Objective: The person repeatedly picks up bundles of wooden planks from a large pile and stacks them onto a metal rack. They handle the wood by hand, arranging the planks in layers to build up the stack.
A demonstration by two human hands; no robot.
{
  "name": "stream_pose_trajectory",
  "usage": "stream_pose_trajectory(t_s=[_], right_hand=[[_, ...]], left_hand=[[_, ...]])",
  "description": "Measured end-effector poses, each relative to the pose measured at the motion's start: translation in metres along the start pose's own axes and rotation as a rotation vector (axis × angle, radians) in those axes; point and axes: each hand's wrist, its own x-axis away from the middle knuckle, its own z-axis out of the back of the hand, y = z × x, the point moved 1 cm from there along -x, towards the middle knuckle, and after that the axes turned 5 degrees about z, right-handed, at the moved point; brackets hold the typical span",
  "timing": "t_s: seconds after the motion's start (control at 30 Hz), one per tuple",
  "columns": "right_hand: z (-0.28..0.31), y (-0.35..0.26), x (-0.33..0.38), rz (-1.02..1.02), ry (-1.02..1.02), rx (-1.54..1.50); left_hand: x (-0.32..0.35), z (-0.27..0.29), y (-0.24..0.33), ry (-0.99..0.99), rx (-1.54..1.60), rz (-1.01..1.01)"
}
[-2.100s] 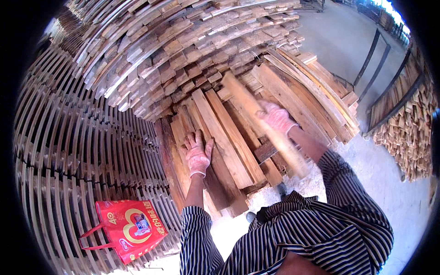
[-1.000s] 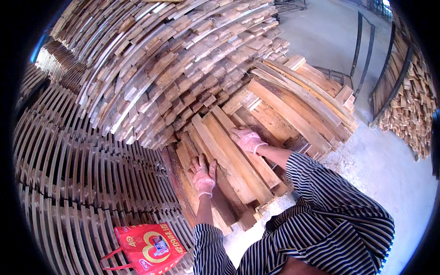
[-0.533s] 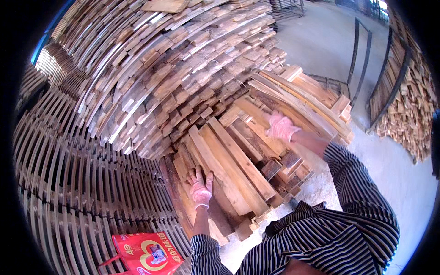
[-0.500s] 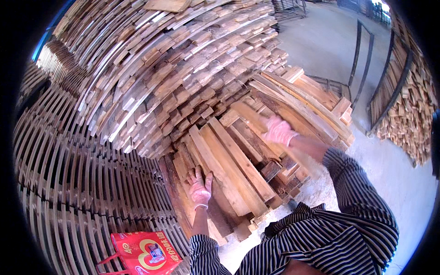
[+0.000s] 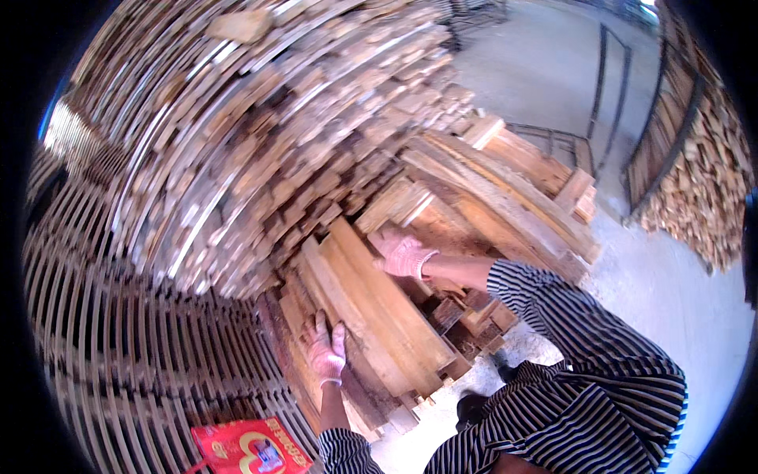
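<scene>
My left hand (image 5: pixel 324 350), in a pink-white work glove, lies with spread fingers on the left side of a low stack of rough wooden boards. Beside it, several long planks lie parallel, among them a broad yellow-brown plank (image 5: pixel 395 316). At the far right edge of this group is my right hand (image 5: pixel 403 253), gloved alike. It touches or lies close against the planks; motion blurs its fingers, so their grip does not show clearly. Short wood blocks (image 5: pixel 448 314) show in the gap below my right forearm.
A tall pile of stacked timber (image 5: pixel 276 158) rises behind the boards. Slatted racks of thin strips (image 5: pixel 134 340) line the left, with a red bag (image 5: pixel 251 447) near them. More planks (image 5: pixel 505 193) lie at right. A metal frame (image 5: pixel 604 95) and a wood-filled rack (image 5: pixel 695 174) stand beyond.
My right hand has moved left, from the middle boards to the right edge of the left plank group. My left hand stays on the boards. The whole view has shifted slightly.
</scene>
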Motion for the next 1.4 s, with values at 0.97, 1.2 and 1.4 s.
stream_pose_trajectory(t_s=[0.97,1.2,1.4], right_hand=[[0.209,0.253,0.131,-0.371,-0.093,-0.231],[0.239,0.336,0.166,-0.461,-0.056,-0.251],[0.197,0.350,0.166,-0.423,0.073,0.067]], left_hand=[[-0.022,-0.018,0.292,-0.334,1.234,0.057],[-0.059,-0.078,0.469,-0.372,1.289,0.448],[-0.062,-0.117,0.466,-0.224,1.445,0.493]])
